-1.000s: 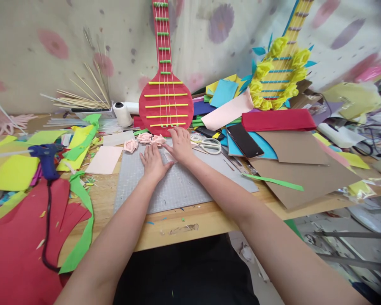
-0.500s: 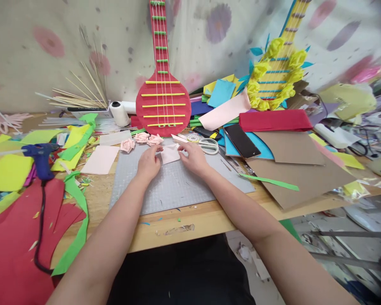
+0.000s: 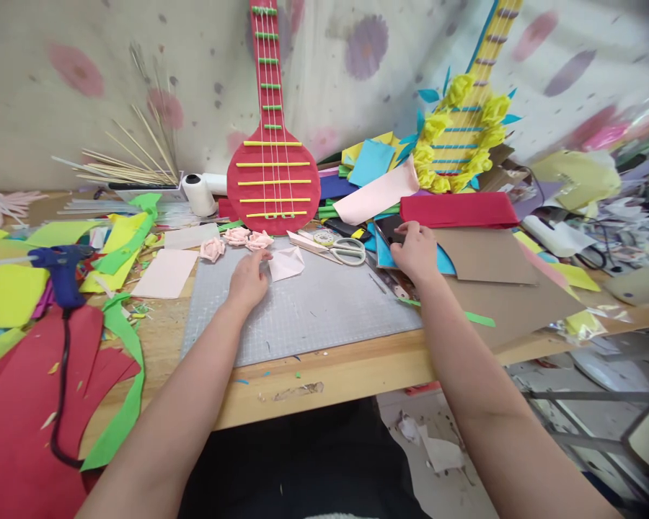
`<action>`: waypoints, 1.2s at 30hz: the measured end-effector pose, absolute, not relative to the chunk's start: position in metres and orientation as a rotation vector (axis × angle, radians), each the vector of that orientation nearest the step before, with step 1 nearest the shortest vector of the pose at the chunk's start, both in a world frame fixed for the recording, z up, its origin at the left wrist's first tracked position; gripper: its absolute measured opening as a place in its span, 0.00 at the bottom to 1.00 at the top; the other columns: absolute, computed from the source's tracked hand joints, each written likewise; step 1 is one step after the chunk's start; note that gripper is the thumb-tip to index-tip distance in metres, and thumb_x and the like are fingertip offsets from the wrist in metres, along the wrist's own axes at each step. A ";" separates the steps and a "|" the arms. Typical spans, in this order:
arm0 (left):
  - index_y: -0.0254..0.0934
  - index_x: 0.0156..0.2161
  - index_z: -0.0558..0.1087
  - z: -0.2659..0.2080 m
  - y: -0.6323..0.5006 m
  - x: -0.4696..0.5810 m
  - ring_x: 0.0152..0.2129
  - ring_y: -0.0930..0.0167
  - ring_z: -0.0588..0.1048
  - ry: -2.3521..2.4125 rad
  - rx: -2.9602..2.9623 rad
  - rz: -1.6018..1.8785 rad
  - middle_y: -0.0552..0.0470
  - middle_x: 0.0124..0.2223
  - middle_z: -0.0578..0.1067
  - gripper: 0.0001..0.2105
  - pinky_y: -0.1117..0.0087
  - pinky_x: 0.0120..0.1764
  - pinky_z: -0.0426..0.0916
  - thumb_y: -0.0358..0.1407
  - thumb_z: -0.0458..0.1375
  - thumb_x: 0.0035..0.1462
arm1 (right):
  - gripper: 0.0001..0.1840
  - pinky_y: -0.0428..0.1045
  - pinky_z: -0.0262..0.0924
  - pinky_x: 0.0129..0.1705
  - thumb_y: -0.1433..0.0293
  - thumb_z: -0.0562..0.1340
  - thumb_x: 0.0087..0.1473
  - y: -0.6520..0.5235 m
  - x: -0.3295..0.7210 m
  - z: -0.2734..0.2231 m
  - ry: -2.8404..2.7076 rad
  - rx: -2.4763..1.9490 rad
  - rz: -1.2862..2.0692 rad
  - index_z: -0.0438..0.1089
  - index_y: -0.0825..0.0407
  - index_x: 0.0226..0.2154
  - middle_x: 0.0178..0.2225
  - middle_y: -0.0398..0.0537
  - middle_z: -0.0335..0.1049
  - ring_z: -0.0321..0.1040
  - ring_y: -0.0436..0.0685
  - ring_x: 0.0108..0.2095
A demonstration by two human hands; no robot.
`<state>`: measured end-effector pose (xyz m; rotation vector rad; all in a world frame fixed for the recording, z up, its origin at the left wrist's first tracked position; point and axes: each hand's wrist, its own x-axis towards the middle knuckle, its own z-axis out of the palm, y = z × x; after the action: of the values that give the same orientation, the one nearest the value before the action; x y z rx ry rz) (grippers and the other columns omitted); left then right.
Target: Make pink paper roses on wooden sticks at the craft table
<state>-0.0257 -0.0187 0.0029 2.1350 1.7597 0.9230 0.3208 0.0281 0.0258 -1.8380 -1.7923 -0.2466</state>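
A small folded sheet of pale pink paper [image 3: 286,264] lies on the grey cutting mat [image 3: 314,317]. My left hand [image 3: 249,279] rests at the paper's left edge, fingers bent and slightly apart, fingertips by its corner. Over the black phone [image 3: 388,229] is my right hand [image 3: 415,251], its fingers spread and bent; the hand hides much of the phone. Several pale pink paper roses [image 3: 236,236] sit at the mat's back edge. Scissors [image 3: 349,251] lie behind the folded paper, to its right.
A red paper-covered lute shape [image 3: 273,173] leans at the back; a yellow one with paper flowers [image 3: 454,137] stands farther right. Left are a blue glue gun [image 3: 62,274], its cord and green paper strips [image 3: 124,382]. Brown cardboard [image 3: 508,303] lies right, under a red folded piece [image 3: 457,210].
My right hand has left the folded paper and moved right, onto the phone. My left hand has stayed beside the paper. The whole view has shifted slightly.
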 end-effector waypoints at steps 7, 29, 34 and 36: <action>0.35 0.47 0.66 0.003 -0.022 -0.022 0.46 0.64 0.67 1.723 2.384 0.664 0.46 0.46 0.72 0.23 0.60 0.54 0.56 0.22 0.48 0.42 | 0.19 0.59 0.54 0.46 0.79 0.52 0.37 0.018 0.331 0.044 -1.762 -1.765 -0.155 0.60 0.52 0.37 0.37 0.55 0.71 0.60 0.64 0.44; 0.35 0.54 0.61 0.010 -0.033 -0.007 0.44 0.63 0.68 1.734 2.479 0.626 0.48 0.46 0.73 0.24 0.60 0.51 0.56 0.28 0.48 0.49 | 0.14 0.52 0.57 0.39 0.79 0.50 0.37 0.000 0.365 0.050 -1.859 -1.649 0.093 0.64 0.50 0.28 0.29 0.45 0.73 0.66 0.57 0.37; 0.36 0.56 0.58 0.011 -0.033 0.001 0.45 0.63 0.68 1.804 2.327 0.702 0.46 0.50 0.70 0.26 0.60 0.50 0.58 0.29 0.49 0.49 | 0.14 0.51 0.57 0.41 0.80 0.50 0.40 -0.002 0.289 0.055 -1.925 -1.435 0.149 0.66 0.50 0.28 0.30 0.46 0.71 0.65 0.55 0.36; 0.36 0.54 0.59 0.010 -0.031 -0.003 0.44 0.65 0.69 1.815 2.231 0.802 0.46 0.49 0.70 0.26 0.62 0.50 0.59 0.25 0.48 0.47 | 0.13 0.50 0.57 0.39 0.79 0.51 0.41 -0.003 0.247 0.051 -2.065 -1.309 0.272 0.66 0.51 0.29 0.32 0.46 0.70 0.64 0.54 0.35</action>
<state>-0.0030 -0.0307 0.0098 2.2314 1.8153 0.8016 0.2465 -0.0033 0.0505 -1.3093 -2.0650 0.2722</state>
